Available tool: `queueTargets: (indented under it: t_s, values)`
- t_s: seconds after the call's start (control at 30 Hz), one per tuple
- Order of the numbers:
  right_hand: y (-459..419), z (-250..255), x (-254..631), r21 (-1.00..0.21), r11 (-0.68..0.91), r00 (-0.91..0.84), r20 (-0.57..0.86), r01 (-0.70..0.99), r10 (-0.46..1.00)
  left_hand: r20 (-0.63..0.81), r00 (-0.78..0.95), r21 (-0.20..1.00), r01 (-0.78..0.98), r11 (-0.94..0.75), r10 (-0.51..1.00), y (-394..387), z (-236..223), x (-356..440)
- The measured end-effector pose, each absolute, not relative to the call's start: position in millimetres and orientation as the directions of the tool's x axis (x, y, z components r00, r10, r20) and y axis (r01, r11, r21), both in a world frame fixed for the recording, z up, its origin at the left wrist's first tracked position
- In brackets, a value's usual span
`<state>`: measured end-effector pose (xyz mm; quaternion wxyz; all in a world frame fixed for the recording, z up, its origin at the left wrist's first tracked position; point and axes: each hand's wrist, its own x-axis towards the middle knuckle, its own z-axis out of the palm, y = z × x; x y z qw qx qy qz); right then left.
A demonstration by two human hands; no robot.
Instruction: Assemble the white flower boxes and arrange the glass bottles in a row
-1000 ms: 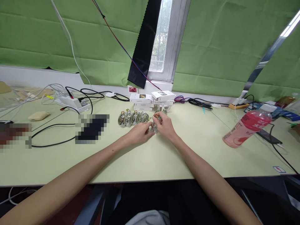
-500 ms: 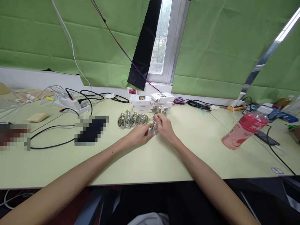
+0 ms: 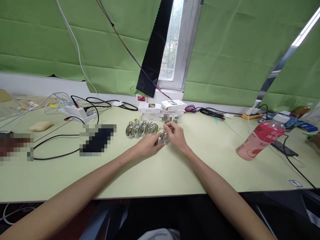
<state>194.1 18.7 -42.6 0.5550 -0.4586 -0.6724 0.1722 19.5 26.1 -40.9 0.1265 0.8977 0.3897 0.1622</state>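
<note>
Between both hands stands a round, shiny, clear-and-olive item (image 3: pixel 164 137), partly hidden by fingers; its exact kind is too small to tell. My left hand (image 3: pixel 149 144) grips its left side low down, with thumb and fingers closed. From above and the right, my right hand (image 3: pixel 175 135) pinches its upper part. To the left, several similar round items (image 3: pixel 143 129) with gold-coloured tops stand side by side in a row. Just behind my right hand, a silvery upright top (image 3: pixel 171 116) shows, mostly covered below.
White boxes (image 3: pixel 150 108) are stacked behind the items against the wall. A pink drink bottle (image 3: pixel 261 138) stands tilted-looking at right. At left lie a power strip (image 3: pixel 81 113), black cables (image 3: pixel 53 158) and a beige case (image 3: pixel 40 126). The table's front edge runs below my forearms.
Almost nothing differs. Both hands keep their hold on the round item in the same place, and the view has shifted very slightly.
</note>
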Motion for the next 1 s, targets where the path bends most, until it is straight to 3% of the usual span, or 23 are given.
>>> queueTargets:
  t_s: [0.37, 1.0]
  values:
    - [19.8, -43.2, 194.8, -0.798, 0.495, 0.083, 0.551, 0.342, 0.83, 0.206, 0.645, 0.353, 0.653, -0.67, 0.736, 26.3, -42.4, 18.6]
    - [19.9, -44.9, 194.1, -0.791, 0.535, 0.029, 0.567, 0.296, 0.823, 0.202, 0.648, 0.366, 0.645, -0.671, 0.734, 26.1, -41.9, 18.7]
